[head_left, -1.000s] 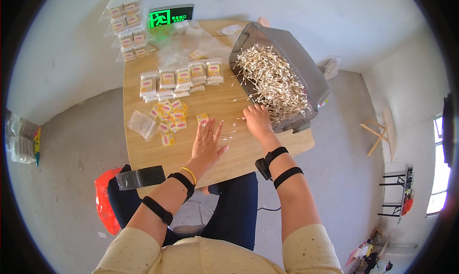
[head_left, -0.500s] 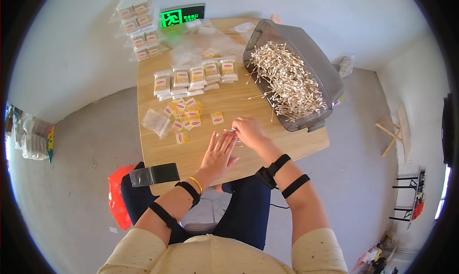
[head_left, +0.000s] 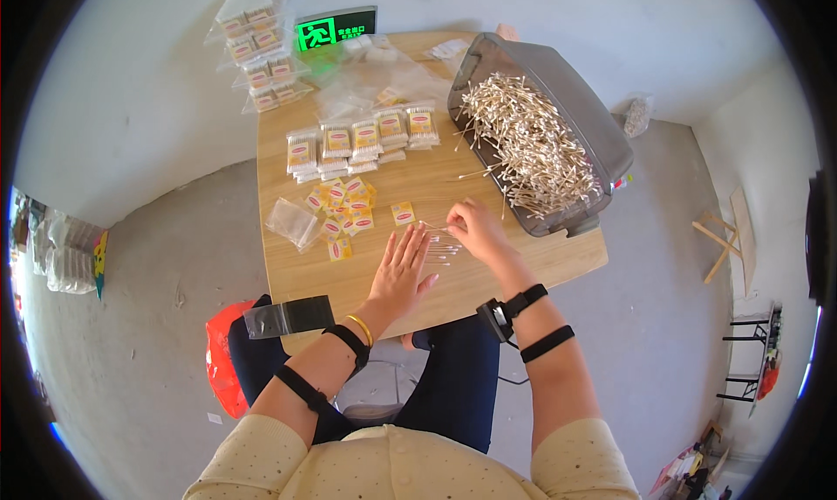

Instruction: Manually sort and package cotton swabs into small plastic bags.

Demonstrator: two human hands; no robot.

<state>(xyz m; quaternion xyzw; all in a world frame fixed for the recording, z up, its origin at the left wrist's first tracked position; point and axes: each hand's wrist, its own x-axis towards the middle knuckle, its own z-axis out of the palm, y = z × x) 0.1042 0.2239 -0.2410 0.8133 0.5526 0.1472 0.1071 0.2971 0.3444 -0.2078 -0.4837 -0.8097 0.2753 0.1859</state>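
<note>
Flat on the wooden table, my left hand lies with fingers stretched out over several loose cotton swabs, whose tips stick out to its right. Just right of it, my right hand pinches a cotton swab near the left fingertips; its far end cannot be made out clearly. A single yellow-and-white card lies just beyond my left fingers. A loose heap of the same cards is farther left, beside clear plastic bags.
A tilted grey bin full of cotton swabs stands at the right. Filled swab packs sit stacked at the back, with clear film behind. Bagged packs rise at the back left. A black pouch lies at the near-left edge.
My right hand has moved slightly right, away from my left fingers, with a swab in its pinch. More swab tips show between the hands. My left hand stays flat.
</note>
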